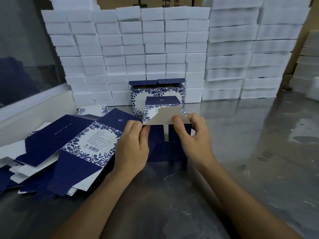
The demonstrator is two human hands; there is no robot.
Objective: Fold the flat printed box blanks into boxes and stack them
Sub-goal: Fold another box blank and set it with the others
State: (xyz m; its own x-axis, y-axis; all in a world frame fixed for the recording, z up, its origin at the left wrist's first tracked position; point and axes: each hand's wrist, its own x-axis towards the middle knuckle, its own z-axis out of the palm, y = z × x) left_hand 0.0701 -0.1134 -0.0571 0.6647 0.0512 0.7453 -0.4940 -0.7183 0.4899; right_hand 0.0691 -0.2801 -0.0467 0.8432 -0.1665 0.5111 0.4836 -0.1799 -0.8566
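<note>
My half-folded cardboard box point(170, 135) was navy with blue-and-white floral borders, its flap's point(168, 116) underside grey; the foam blocks point(155, 49) white.

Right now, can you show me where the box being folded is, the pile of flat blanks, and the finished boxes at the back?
box being folded point(168, 149), head view, dark blue front wall.
pile of flat blanks point(93, 144), head view, top blank's printed panel.
finished boxes point(138, 95), head view, left box's floral front.

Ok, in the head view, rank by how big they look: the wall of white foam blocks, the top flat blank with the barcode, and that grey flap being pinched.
1. Wall of white foam blocks
2. Barcode blank, though it's nearer the camera
3. Grey flap
</note>
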